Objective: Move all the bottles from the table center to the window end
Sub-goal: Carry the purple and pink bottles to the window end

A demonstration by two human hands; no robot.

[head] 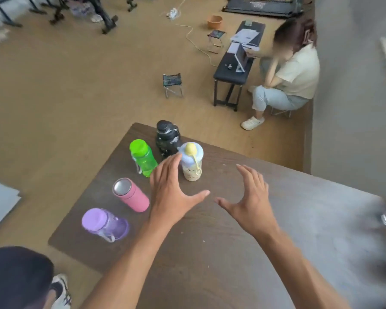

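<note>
Both hands are reaching out over the dark brown table point(232, 253) with nothing in them. The left hand point(172, 192) is spread wide, with the thumb sticking out toward 3 o'clock and the fingers pointing toward 12 o'clock. The right hand point(247, 199) is spread wide too, with its thumb pointing toward 9 o'clock, so the two thumbs are nearly facing each other across a small gap. Five bottles are standing near the far left corner of the table. The cream bottle with the pale blue lid and yellow knob point(191, 161) is standing just past the left fingertips, at about 1 o'clock from that hand, very close to them, and I cannot tell if they are touching. The black bottle point(166, 137) is standing behind it, at 11 o'clock from it, near the far edge of the table. The green bottle point(143, 158) is sitting at 9 o'clock from the cream one, just beside the left hand. The pink bottle with the silver top point(130, 195) is sitting at 9 o'clock from the left hand. The purple bottle point(105, 224) is sitting nearest the camera, at 7 o'clock from the pink one, close to the left edge of the table. A person in a pale shirt point(288, 79) is sitting by a low black bench point(232, 70) on the tan floor point(76, 85) at 1 o'clock, well apart from the table.
</note>
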